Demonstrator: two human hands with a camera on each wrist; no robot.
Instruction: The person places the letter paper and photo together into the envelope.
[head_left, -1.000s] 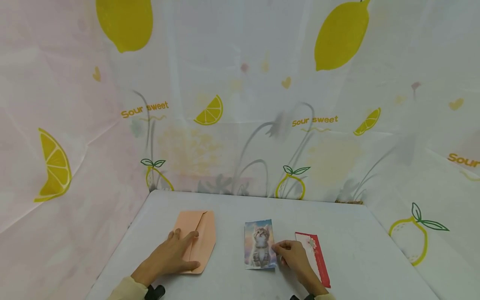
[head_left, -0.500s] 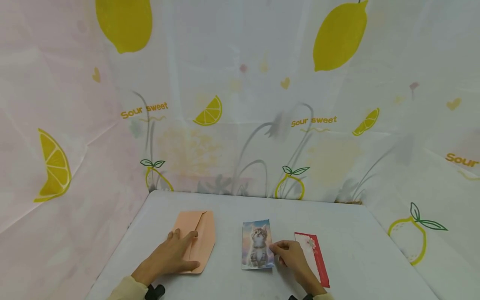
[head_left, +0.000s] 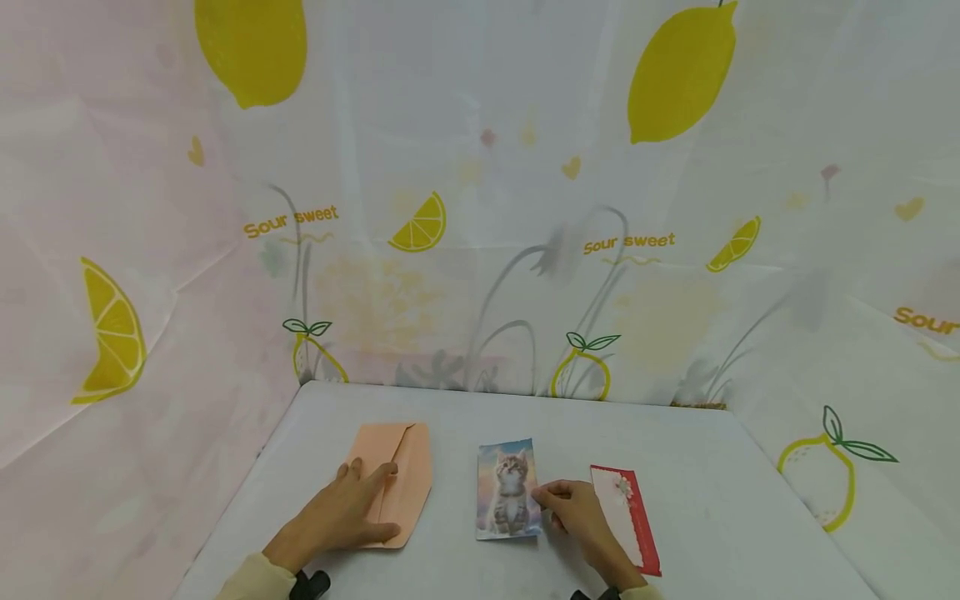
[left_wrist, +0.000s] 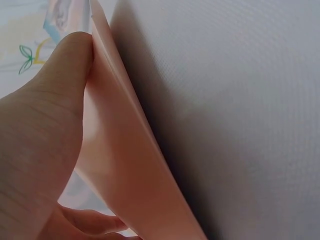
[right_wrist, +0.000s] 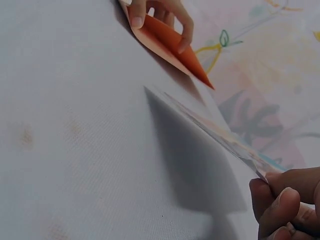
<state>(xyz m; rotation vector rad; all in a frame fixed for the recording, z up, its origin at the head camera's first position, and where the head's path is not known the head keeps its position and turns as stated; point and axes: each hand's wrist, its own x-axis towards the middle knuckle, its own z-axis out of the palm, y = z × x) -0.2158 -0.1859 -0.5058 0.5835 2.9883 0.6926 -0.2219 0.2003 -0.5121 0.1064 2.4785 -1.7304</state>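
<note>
A peach envelope (head_left: 410, 492) sits at the left of the table, its slanted flap edge facing up. My left hand (head_left: 341, 506) rests spread over it, thumb near its lower edge and fingers across the upper part. In the right wrist view its orange inner side shows, with the thumb and a finger apart on it. My right hand (head_left: 581, 512) pinches a kitten picture card (head_left: 510, 492) by its right edge between thumb and forefinger. The right wrist view shows this card (right_wrist: 220, 135) edge-on and tilted, raised over its shadow on the table.
A white card with a red border and a small flower (head_left: 630, 517) lies right of my right hand, partly behind the wrist. The white table (head_left: 457, 412) ends at a lemon-printed cloth backdrop (head_left: 480, 292) behind and at both sides.
My right hand has moved slightly left, carrying the kitten picture card toward the envelope. My left hand and the envelope have stayed in place.
</note>
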